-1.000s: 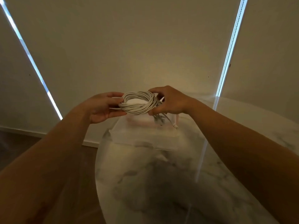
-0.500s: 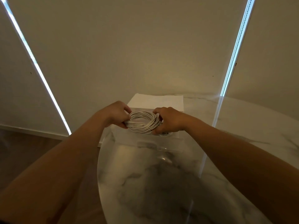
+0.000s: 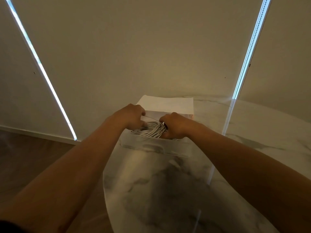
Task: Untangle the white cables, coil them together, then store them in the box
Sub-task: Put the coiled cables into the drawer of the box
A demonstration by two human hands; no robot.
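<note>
Cable coil (image 3: 151,131) inside open box (image 3: 156,147), far end of marble table (image 3: 168,190).
I see the coil lying flat, long axis left-to-right; left hand (image 3: 131,115) and right hand (image 3: 175,125) each grip one end, fingers curled.

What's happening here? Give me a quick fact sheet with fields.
Left hand: grips the left side of the white cable coil
Right hand: grips the coil's right side
Coil: wound up, partly behind the front wall of the clear box
Box: open-topped, on the marble table
Behind box: a flat white panel
</note>
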